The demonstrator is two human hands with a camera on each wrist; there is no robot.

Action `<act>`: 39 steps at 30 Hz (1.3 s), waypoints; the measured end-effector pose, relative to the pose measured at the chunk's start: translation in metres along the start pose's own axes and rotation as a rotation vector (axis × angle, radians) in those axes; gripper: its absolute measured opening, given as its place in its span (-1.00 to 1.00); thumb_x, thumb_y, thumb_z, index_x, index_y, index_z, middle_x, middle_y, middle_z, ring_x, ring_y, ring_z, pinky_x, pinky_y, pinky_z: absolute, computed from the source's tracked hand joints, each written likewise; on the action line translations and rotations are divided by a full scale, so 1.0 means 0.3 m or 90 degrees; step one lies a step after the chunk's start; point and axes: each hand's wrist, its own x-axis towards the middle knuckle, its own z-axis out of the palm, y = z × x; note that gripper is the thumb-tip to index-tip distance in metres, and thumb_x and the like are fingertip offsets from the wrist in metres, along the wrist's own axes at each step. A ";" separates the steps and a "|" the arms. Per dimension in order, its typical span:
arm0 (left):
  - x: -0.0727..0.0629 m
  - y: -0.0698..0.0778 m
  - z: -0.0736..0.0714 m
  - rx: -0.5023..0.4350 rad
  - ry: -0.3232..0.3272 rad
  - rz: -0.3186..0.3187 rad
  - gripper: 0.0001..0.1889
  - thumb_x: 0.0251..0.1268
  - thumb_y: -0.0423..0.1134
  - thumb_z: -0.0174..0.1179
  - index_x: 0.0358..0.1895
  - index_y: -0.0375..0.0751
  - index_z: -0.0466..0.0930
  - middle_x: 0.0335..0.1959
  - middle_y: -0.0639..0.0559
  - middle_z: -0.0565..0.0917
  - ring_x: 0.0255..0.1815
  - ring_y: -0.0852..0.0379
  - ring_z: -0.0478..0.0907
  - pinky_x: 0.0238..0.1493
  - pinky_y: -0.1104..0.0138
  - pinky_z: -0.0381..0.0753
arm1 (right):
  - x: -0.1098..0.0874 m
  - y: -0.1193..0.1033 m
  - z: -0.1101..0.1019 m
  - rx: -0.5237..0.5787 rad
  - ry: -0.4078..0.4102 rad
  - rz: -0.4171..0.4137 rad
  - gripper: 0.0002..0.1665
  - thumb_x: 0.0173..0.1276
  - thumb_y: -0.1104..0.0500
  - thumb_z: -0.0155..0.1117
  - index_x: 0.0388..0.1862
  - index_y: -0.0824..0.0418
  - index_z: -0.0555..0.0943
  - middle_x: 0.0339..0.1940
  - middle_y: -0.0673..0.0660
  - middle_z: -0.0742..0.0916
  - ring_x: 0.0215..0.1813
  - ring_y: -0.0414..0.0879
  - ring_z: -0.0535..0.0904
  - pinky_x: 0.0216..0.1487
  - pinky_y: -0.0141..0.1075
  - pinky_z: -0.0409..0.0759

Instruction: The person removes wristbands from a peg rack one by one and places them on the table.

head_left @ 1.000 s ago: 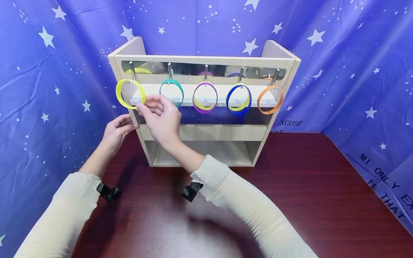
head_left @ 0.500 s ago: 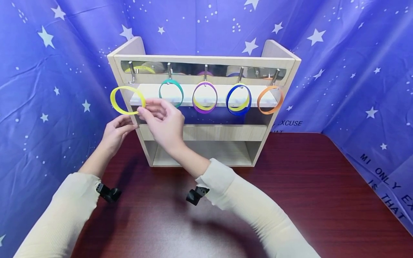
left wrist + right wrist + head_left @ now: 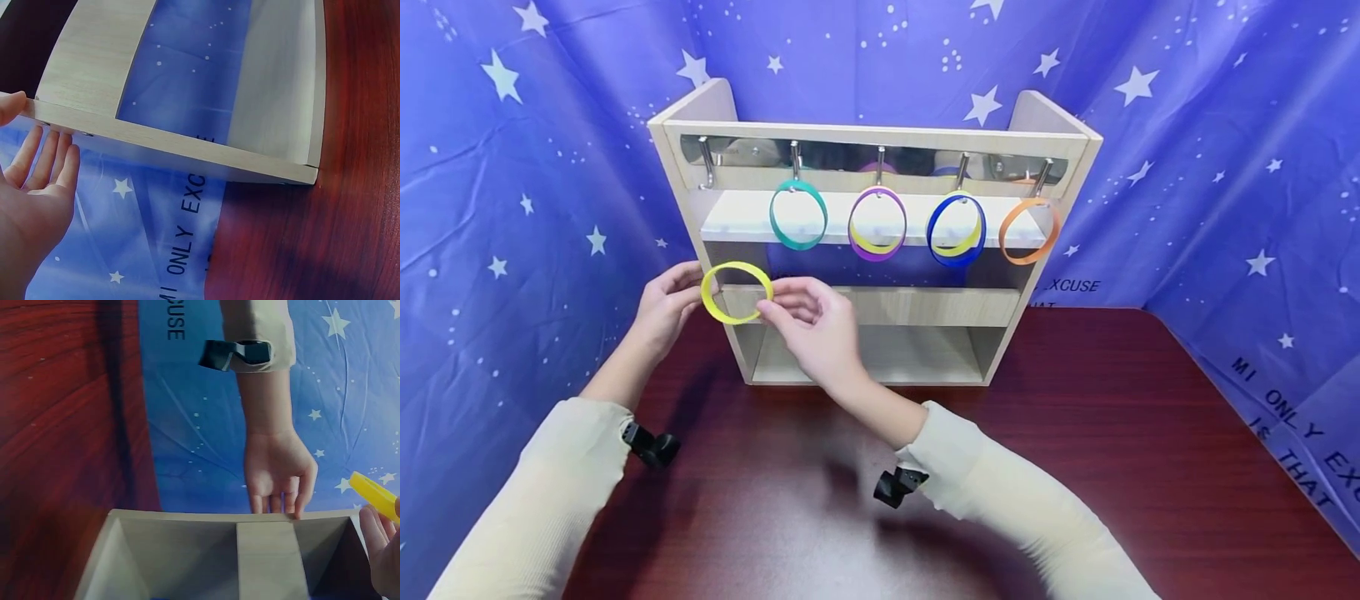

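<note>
In the head view my right hand (image 3: 820, 329) pinches a yellow silicone wristband (image 3: 712, 309) by its right side, between thumb and fingers. The band is upright, in front of the left side of a wooden rack (image 3: 925, 307), below the bare leftmost hook (image 3: 707, 162). The right wrist view catches the yellow wristband (image 3: 375, 495) at its right edge. My left hand (image 3: 662, 308) holds the rack's left side panel. In the left wrist view its thumb lies on the front edge of the panel (image 3: 169, 140), with the fingertips against the outer face.
A teal wristband (image 3: 773, 221), a purple one (image 3: 902, 229), a blue one (image 3: 931, 237) and an orange one (image 3: 1004, 237) hang from the other hooks. Yellow shows inside the purple and blue ones. A dark red table (image 3: 1112, 433) bears the rack; a starry blue curtain (image 3: 1210, 167) surrounds it.
The yellow wristband has come off the leftmost hook and moved down and to the right with my right hand. My left hand stays on the side panel.
</note>
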 end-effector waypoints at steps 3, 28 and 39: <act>0.002 0.003 0.003 0.008 0.000 -0.005 -0.58 0.21 -0.67 -0.04 -0.22 -0.05 0.65 -0.31 0.18 0.72 -0.25 0.32 0.63 -0.14 0.57 0.61 | -0.013 0.023 -0.021 0.008 -0.019 0.032 -0.72 0.19 0.40 0.35 -0.12 0.49 0.59 -0.28 0.47 0.74 -0.26 0.20 0.74 -0.21 -0.28 0.75; 0.003 0.013 -0.003 -0.012 0.005 -0.034 -0.65 0.21 -0.63 0.04 -0.21 -0.09 0.65 -0.30 0.14 0.72 -0.25 0.30 0.65 -0.10 0.56 0.64 | -0.098 0.206 -0.073 0.065 -0.048 0.289 -0.71 0.22 0.45 0.28 -0.07 0.52 0.54 -0.22 0.52 0.72 -0.47 -0.22 0.70 -0.17 -0.14 0.75; -0.004 0.019 -0.002 0.031 0.009 -0.027 -0.66 0.21 -0.60 0.09 -0.24 -0.03 0.65 -0.32 0.20 0.73 -0.26 0.34 0.64 -0.10 0.59 0.61 | -0.140 0.283 -0.057 0.053 -0.057 0.357 -0.68 0.23 0.43 0.27 -0.04 0.55 0.54 -0.22 0.52 0.72 -0.48 -0.17 0.69 -0.25 -0.28 0.75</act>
